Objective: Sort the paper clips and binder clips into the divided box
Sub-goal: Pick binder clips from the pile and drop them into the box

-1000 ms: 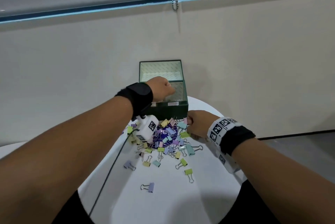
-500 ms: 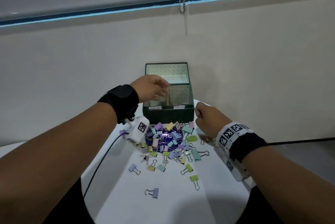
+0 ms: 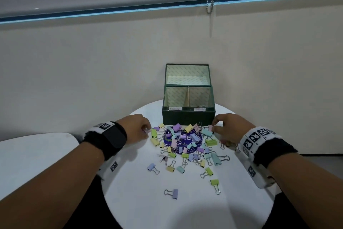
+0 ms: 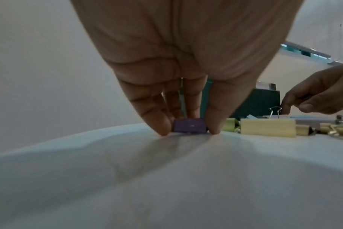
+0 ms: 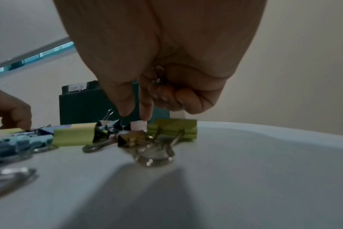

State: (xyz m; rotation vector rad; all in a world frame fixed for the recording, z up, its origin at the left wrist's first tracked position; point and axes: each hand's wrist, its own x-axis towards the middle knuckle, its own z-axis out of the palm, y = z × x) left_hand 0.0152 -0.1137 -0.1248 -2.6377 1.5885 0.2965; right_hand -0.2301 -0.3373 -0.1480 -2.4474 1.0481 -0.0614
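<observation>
Head view: we find the left hand (image 3: 136, 128) low at the pile's left edge, thumb and fingers (image 4: 155, 122) pinching a purple clip (image 4: 189, 127) on the table (image 3: 185, 208). The right hand (image 3: 229, 128) reaches the pile's right edge; its forefinger tip touches a pink clip (image 5: 138, 125), its other fingers curl round small metal pieces against the palm. One green box (image 3: 188, 117), lid up, stands just behind the pile (image 3: 183, 143), with two front compartments. Clips are too many to count; several lie loose nearer us.
</observation>
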